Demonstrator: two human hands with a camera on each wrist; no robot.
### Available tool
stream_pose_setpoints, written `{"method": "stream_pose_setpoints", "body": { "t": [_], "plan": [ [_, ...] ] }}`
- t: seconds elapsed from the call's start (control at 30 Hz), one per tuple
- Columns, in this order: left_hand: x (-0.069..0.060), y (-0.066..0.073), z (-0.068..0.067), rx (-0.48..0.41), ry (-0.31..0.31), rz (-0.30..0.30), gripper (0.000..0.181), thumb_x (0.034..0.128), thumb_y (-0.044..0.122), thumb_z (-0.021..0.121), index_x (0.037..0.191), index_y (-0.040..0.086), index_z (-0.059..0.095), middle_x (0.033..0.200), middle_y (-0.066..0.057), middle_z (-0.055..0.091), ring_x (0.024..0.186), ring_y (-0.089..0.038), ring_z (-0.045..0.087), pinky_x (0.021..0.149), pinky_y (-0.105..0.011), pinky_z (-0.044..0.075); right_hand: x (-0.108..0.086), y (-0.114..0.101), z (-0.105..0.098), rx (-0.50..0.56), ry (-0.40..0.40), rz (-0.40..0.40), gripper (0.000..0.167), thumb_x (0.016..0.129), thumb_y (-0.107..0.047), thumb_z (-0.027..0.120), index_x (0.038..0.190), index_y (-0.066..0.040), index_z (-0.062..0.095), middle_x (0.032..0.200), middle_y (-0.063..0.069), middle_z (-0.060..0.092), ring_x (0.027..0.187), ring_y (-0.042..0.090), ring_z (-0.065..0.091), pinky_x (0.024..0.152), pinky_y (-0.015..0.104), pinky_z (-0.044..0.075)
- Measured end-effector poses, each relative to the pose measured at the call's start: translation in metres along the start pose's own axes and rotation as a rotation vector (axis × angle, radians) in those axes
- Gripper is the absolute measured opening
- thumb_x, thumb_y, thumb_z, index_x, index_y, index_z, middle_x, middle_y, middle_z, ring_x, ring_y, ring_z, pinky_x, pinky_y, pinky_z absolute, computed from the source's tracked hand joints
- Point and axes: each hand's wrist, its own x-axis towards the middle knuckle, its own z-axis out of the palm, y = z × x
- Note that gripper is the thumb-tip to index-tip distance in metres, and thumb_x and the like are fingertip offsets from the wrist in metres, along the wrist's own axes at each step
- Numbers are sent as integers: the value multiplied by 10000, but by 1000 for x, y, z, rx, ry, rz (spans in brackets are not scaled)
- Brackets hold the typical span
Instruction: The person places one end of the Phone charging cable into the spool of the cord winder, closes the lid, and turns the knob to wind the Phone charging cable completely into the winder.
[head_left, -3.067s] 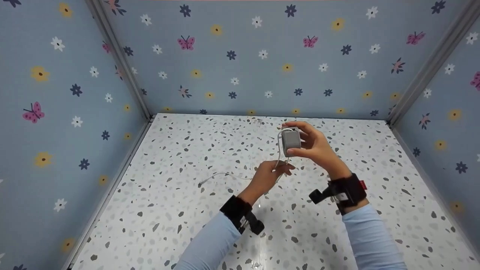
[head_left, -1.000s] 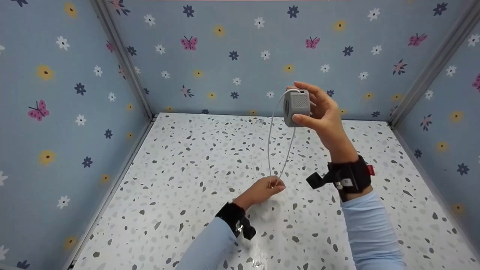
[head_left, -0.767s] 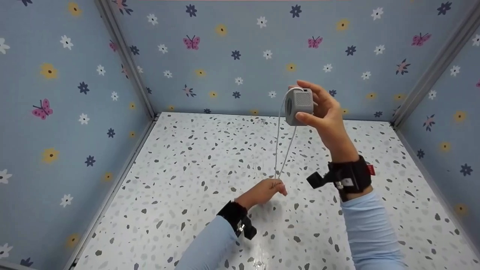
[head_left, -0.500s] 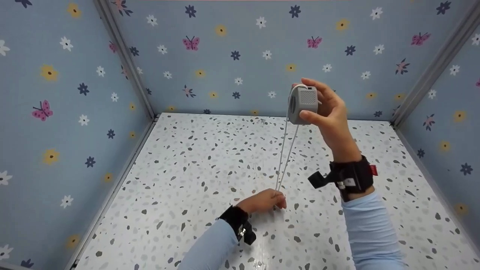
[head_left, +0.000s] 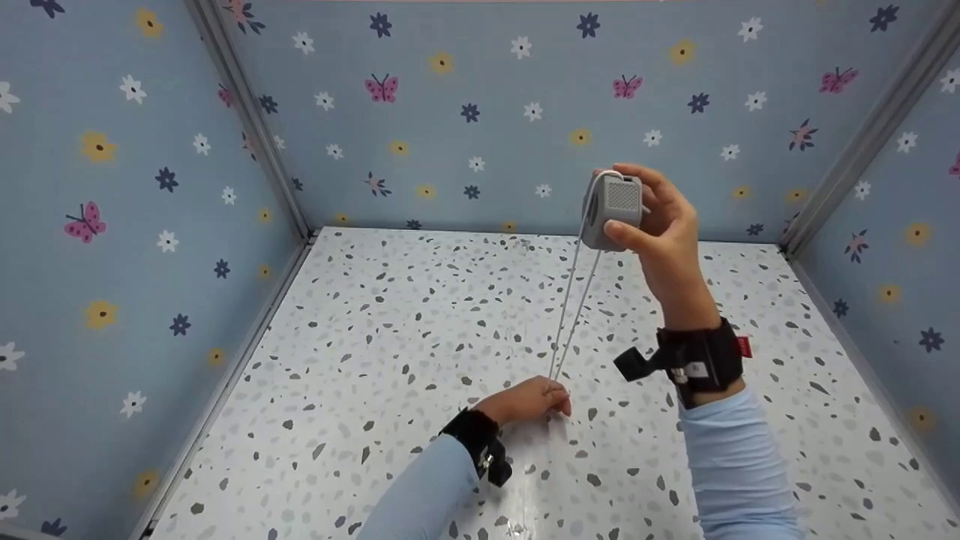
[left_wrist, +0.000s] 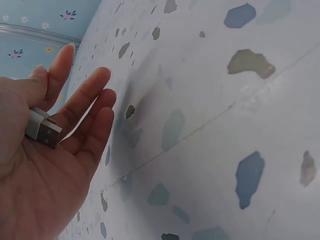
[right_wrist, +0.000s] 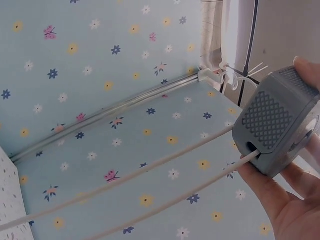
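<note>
My right hand [head_left: 664,236] grips a grey textured block [head_left: 622,199], raised above the table in the head view. A white cable [head_left: 574,300] loops over its top, and two strands run down to my left hand [head_left: 532,401], low over the table. The left wrist view shows a USB plug [left_wrist: 44,128] held at the thumb side of the left hand [left_wrist: 50,165], other fingers loosely bent. In the right wrist view one strand [right_wrist: 200,187] enters a slot in the block [right_wrist: 270,120], held by the right hand [right_wrist: 300,205].
A speckled white table [head_left: 390,322] lies between blue flowered panels [head_left: 480,135] with grey metal corner rails [head_left: 247,120]. Beyond a panel edge in the right wrist view stand a dark pole [right_wrist: 250,45] and a pale curtain [right_wrist: 232,30].
Since the earliest frame, the right hand has raised the block and the left hand has moved lower, drawing the strands long. Over the last half second the block has shifted slightly right.
</note>
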Motion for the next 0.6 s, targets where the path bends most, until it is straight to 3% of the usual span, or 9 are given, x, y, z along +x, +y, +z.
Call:
{"method": "stream_pose_setpoints", "body": {
  "t": [0.23,0.37,0.43,0.5,0.6],
  "plan": [
    [-4,-2,-4,-1,9,-31,366,1046,224,386,943,48,689,1016,-96,711,994,-213,664,914,-312,495,1,-1,-1,-26,-13,15,505,740,93,696,1216,-55,621,1207,151,651,951,272,644,780,353,574],
    [-11,-2,-11,126,-15,-41,299,1017,315,470,1039,115,690,1017,-36,697,962,-166,630,883,-294,476,-3,1,-1,-67,-74,50,541,755,62,719,1261,-87,599,1260,131,624,999,265,627,800,349,567],
    [-18,3,-21,195,-23,-35,295,970,368,559,1135,147,664,1087,-23,674,999,-163,607,887,-297,470,-6,2,-1,-82,-112,70,554,770,37,724,1287,-101,581,1291,119,604,1028,259,614,807,348,563],
    [-25,15,-39,224,-12,-14,410,905,411,647,1241,178,616,1184,-27,635,1074,-187,580,918,-330,468,-9,4,-3,-81,-134,79,563,782,27,722,1306,-99,563,1309,118,590,1043,253,602,806,342,559],
    [-35,46,-75,158,70,69,572,864,414,692,1364,197,518,1336,-37,555,1224,-229,514,1007,-396,440,-11,5,-7,-65,-132,82,568,784,39,715,1315,-78,552,1311,126,586,1042,250,598,799,333,560]
  ]
}}
